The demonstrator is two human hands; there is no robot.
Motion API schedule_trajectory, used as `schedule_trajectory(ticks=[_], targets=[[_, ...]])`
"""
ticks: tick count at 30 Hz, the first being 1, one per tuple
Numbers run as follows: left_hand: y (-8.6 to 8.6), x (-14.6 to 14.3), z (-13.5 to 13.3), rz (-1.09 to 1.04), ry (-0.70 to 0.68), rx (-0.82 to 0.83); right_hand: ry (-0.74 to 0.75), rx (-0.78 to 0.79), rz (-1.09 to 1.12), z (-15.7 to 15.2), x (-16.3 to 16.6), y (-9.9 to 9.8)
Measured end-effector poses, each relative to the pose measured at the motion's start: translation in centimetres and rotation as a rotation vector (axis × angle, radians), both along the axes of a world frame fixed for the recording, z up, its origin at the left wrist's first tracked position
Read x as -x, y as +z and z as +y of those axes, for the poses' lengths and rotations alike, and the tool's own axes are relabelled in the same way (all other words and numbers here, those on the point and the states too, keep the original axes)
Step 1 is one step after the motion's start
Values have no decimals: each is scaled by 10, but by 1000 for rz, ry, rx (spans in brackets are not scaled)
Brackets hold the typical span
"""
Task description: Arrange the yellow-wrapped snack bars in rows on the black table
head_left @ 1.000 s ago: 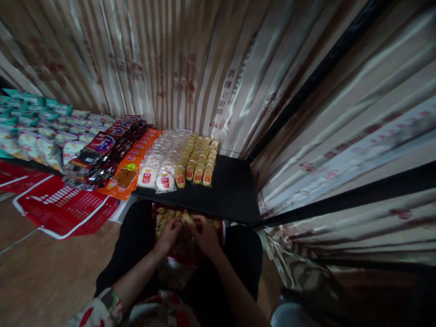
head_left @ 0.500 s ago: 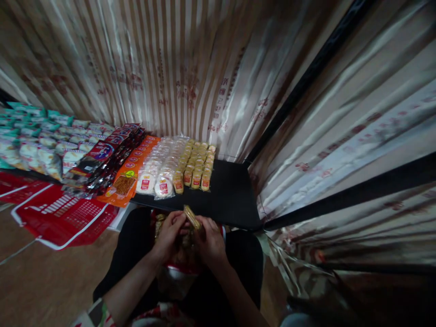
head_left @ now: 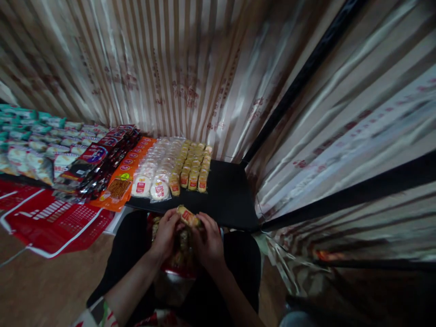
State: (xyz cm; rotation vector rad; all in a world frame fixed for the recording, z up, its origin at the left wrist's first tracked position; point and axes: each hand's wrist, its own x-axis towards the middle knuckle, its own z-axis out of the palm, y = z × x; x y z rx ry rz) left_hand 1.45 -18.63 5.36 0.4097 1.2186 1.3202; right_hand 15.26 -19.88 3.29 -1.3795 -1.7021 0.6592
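Between my hands is a small yellow snack packet (head_left: 188,216) with a red label, its face turned up. My left hand (head_left: 166,231) pinches its left end, and my right hand (head_left: 209,238) grips the right end. Beneath them, on my lap, sits an open red bag (head_left: 179,268) filled with more yellow-wrapped pieces, partly hidden by my hands. Just beyond, rows of similar yellow packets (head_left: 192,177) stand on the black table (head_left: 231,195). Beside those rows are round white crackers (head_left: 159,187) in clear wrappers.
Left along the table lie an orange snack bag (head_left: 117,186), dark red packets (head_left: 91,159) in a stack, and several white and green bags (head_left: 37,141). A red basket (head_left: 64,227) with white handles is below the table's front edge. Striped curtains (head_left: 190,68) and black poles (head_left: 299,77) enclose the space.
The yellow packet has turned from edge-on and tilted to showing its labelled face. Both hands stay on it. The view has shifted slightly, moving the table goods a little left.
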Motion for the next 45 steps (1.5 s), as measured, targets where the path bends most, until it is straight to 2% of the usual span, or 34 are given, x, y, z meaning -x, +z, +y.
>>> schedule_trajectory(ticks=[3,6,10,13,16,20,22,28,32,39,45], targets=[[-2,-3,3,-19,-14,-21,-92,244,346,8,-2,-5],[-6,-11,5,-55,-1,-32,-51,446,637,14,-1,-6],[-16,-25,9,-46,-10,-38,-102,469,793,23,1,-1],[-25,-32,15,138,-90,-37,-114,404,741,37,-3,3],[-33,-36,27,422,-163,-35,-90,292,573,61,-11,5],[-37,-39,41,790,-135,-30,-83,167,264,94,-20,6],[-35,-41,45,890,-142,-78,-86,145,130,108,-21,6],[-29,-51,55,943,-257,-303,-35,64,-59,134,-15,8],[-31,-53,66,1008,-288,-305,-33,39,-15,136,-11,5],[-38,-47,73,1104,-325,-315,-170,13,54,123,-9,-16],[-57,-46,78,1126,-267,-418,-131,8,67,125,-6,-29]])
